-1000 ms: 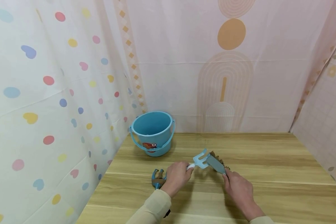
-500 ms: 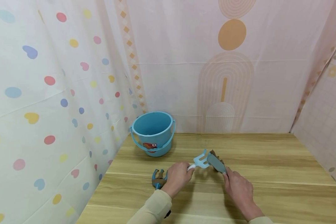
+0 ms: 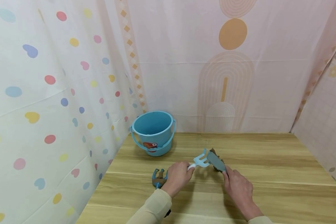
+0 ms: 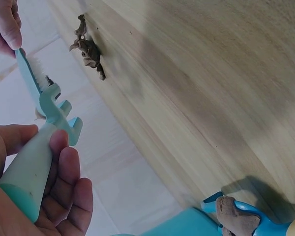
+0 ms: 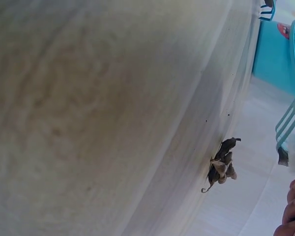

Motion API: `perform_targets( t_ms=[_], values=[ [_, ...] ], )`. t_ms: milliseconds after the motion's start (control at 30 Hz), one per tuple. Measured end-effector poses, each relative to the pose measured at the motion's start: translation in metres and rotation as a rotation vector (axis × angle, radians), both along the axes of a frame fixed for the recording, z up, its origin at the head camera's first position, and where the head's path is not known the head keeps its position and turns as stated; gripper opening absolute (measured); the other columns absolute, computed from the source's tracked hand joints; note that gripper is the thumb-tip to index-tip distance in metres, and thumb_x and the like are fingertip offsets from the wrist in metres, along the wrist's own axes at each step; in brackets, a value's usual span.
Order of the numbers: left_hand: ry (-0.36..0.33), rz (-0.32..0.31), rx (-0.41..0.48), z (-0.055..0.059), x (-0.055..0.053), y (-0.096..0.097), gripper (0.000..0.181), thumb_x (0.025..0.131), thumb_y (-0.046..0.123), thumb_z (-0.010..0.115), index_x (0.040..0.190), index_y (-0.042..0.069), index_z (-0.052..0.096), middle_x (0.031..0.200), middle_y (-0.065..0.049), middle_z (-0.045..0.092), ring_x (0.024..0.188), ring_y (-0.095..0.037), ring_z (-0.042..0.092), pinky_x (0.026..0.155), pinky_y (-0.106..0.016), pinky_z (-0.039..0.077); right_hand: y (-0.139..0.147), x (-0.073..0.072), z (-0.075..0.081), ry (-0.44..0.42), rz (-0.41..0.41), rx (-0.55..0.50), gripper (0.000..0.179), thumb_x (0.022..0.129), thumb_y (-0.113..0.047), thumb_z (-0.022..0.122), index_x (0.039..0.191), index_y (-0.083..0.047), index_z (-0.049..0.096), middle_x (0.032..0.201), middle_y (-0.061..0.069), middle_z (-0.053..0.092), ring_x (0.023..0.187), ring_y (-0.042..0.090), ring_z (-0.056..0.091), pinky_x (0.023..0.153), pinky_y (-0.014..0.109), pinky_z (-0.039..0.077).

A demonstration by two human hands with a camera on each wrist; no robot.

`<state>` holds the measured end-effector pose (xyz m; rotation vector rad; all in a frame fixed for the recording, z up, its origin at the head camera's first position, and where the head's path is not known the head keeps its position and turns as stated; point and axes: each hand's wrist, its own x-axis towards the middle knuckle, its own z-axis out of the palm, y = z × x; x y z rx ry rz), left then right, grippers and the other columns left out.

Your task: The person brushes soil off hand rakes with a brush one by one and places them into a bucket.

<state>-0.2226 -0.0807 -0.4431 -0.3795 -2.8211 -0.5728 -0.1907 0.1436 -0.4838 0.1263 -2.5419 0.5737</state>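
Note:
My left hand [image 3: 178,178] grips the pale handle of a light-blue garden hand fork [image 3: 200,161], its tines pointing away and to the right. A brush [image 3: 216,161] with a blue-grey back is held by my right hand [image 3: 240,188]. In the left wrist view its white bristles [image 4: 37,70], dark near one end, lie against or very close to the fork's tines; exact contact is hard to tell. Beyond the brush, a crumpled brown lump [image 4: 88,51] sits on the table, mostly hidden from the head camera.
To the left of my left hand lies a blue claw-like garden tool [image 4: 273,227] with brown clay-like stuff [image 4: 238,216] stuck in it. A blue bucket [image 3: 162,138] stands at the back left of the wooden table [image 3: 268,155]. Patterned curtains [image 3: 170,77] hang behind and beside it.
The brush has shifted and tilted slightly at the fork's tines. The left hand and fork stay almost still; the bucket and claw tool keep their places.

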Motion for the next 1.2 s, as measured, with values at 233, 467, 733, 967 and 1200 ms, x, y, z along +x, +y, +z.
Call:
perform_targets(
  t_ms=[233, 467, 733, 967, 1200],
  values=[
    [-0.008, -0.010, -0.010, 0.000, 0.000, 0.001, 0.033, 0.094, 0.029, 0.066, 0.064, 0.018, 0.059, 0.050, 0.009, 0.043, 0.045, -0.009, 0.040, 0.042, -0.027, 0.032, -0.009, -0.001, -0.005, 0.101, 0.103, 0.061, 0.029, 0.089, -0.017, 0.073, 0.115, -0.006, 0.071, 0.069, 0.005, 0.060, 0.045, 0.018, 0.049, 0.038, 0.033, 0.036],
    [-0.014, -0.002, -0.031, -0.003, 0.001, 0.000, 0.027, 0.094, 0.031, 0.067, 0.070, 0.018, 0.065, 0.053, 0.010, 0.046, 0.047, -0.008, 0.042, 0.044, -0.027, 0.034, -0.003, -0.001, -0.004, -0.004, 0.058, 0.072, 0.028, 0.091, -0.017, 0.071, 0.116, -0.005, 0.070, 0.067, 0.005, 0.059, 0.044, 0.017, 0.046, 0.036, 0.032, 0.034],
    [-0.022, 0.005, -0.029, -0.003, 0.003, 0.001, 0.026, 0.094, 0.031, 0.067, 0.072, 0.018, 0.067, 0.054, 0.010, 0.047, 0.048, -0.008, 0.043, 0.044, -0.028, 0.035, 0.001, 0.000, -0.004, -0.021, 0.032, 0.074, 0.027, 0.093, -0.017, 0.068, 0.116, -0.004, 0.069, 0.064, 0.004, 0.052, 0.045, 0.014, 0.041, 0.037, 0.031, 0.032],
    [-0.022, 0.014, -0.027, -0.003, 0.002, 0.000, 0.024, 0.094, 0.030, 0.067, 0.073, 0.016, 0.068, 0.054, 0.010, 0.047, 0.047, -0.008, 0.043, 0.043, -0.027, 0.035, 0.004, -0.001, 0.002, -0.059, -0.003, 0.058, 0.030, 0.095, -0.019, 0.065, 0.121, -0.003, 0.066, 0.066, 0.005, 0.054, 0.047, 0.015, 0.039, 0.037, 0.030, 0.031],
    [-0.023, 0.013, -0.023, -0.002, 0.002, 0.000, 0.023, 0.094, 0.030, 0.066, 0.075, 0.016, 0.070, 0.054, 0.010, 0.047, 0.048, -0.008, 0.043, 0.043, -0.027, 0.035, 0.010, -0.002, 0.008, -0.109, -0.017, 0.035, 0.033, 0.097, -0.020, 0.062, 0.126, -0.003, 0.064, 0.072, 0.010, 0.060, 0.048, 0.018, 0.044, 0.039, 0.032, 0.035]
  ],
)
